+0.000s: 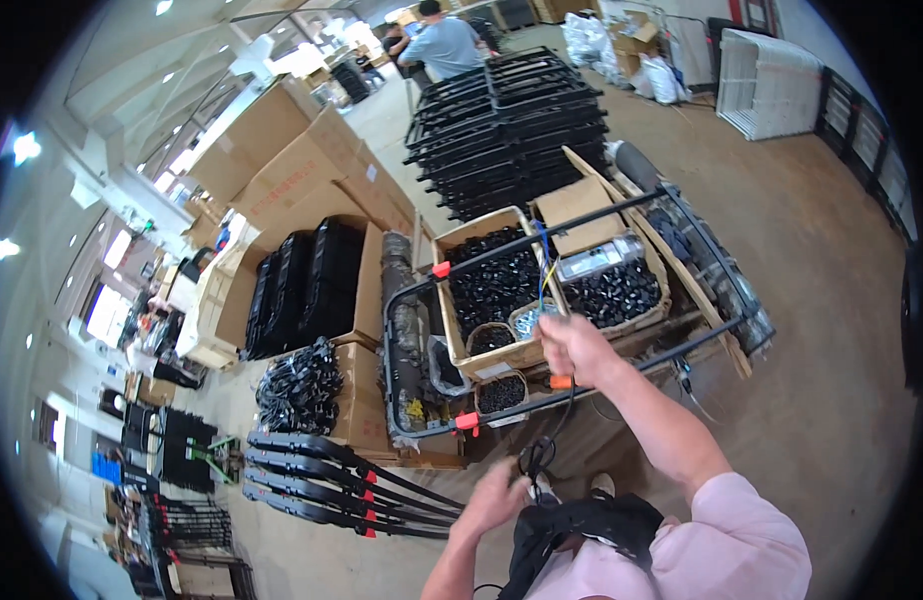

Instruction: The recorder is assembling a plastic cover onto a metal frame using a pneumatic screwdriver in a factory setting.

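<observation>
My right hand is closed above the near edge of a parts box, beside a small tub of silvery screws. What it grips is hidden by the fingers. A thin blue and yellow cord rises just beyond it. Below that hand, an orange piece sits by the bar of a black tubular frame, and a black cable hangs down in loops. My left hand is low, near those loops; its fingers are blurred. Red clips sit on the frame, which lies across the boxes.
Boxes of small black parts stand under the frame. Several curved black bars with red clips lie at left, below a bundle of black parts. A large carton and stacked black frames stand beyond. Two people are farther off.
</observation>
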Tool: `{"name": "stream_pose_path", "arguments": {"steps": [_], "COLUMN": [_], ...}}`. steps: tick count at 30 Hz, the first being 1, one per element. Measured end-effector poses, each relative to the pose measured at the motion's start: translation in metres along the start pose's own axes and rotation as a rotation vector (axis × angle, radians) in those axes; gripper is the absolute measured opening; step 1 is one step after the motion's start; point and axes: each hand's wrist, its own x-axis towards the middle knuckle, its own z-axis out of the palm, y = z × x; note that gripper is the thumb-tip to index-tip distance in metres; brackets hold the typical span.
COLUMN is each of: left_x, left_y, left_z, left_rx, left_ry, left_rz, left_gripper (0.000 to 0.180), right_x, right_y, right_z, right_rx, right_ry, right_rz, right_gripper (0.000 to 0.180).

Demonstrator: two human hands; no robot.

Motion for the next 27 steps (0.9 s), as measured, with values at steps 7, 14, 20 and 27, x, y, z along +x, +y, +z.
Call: {"name": "stream_pose_path", "arguments": {"steps": [7,14,20,27], "left_x": [0.013,0.015,0.007,-0.006], "left_y": [0.109,0.117,0.045,0.047], "left_z": [-0.145,-0.17,-0.101,-0.061], "left_rx": [0.473,0.104,-0.659,-1.081], "left_ry": [1.027,0.3,0.084,0.331], "left_rz": [0.38,0.059,-0.241,-0.156], "left_gripper": [0.042,0.037,0.069,0.051], "right_x": [-0.064,-0.082,-0.078,-0.069], "right_y": [0.032,0.039,0.051,0.08], "right_z": [0.046,0.052,0.035,0.036], "right_rx": [-0.254,-0.895,-0.725,-0.874], "right_ry": [-0.508,-0.521,-0.455,-0.472], "right_rz": [0.309,0.088,0.266,0.248], "right_gripper": [0.039,0.039,0.038,0.038]}}
